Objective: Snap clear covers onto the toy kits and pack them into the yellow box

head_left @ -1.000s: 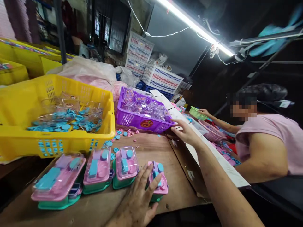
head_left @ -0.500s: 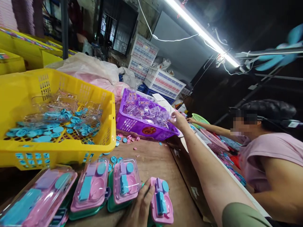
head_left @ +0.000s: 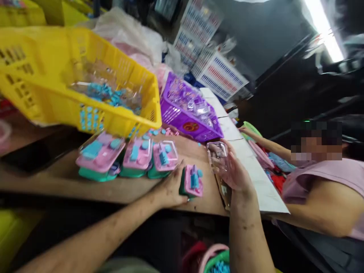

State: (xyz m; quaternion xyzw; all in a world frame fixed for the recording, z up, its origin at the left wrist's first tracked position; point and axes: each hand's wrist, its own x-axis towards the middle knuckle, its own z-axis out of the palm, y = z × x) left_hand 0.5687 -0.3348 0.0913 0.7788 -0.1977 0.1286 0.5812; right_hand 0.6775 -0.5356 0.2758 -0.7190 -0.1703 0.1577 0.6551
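My left hand [head_left: 170, 189] grips the left side of a small pink and green toy case [head_left: 193, 181] on the table, thumb at its near edge. Blue and purple pieces sit on the case's pink top, which has no clear cover over it. In my right hand [head_left: 237, 170], a clear plastic cover [head_left: 217, 154] is held upright, right of the case and apart from it. Left of my left hand stand three similar cases: a small one [head_left: 165, 156], a middle one [head_left: 137, 155] and a larger one [head_left: 100, 153], with clear covers visible on their tops.
Behind the cases, a yellow basket [head_left: 125, 120] holds blue pieces and clear plastic parts. A purple basket [head_left: 182, 123] of clear covers stands beside it. Loose pink and blue bits [head_left: 170, 131] lie before the baskets. A co-worker [head_left: 321, 182] sits at the right.
My right hand has come back from the purple basket toward the case, now with a clear cover in it. My left hand stays at the case. The view has tilted down.
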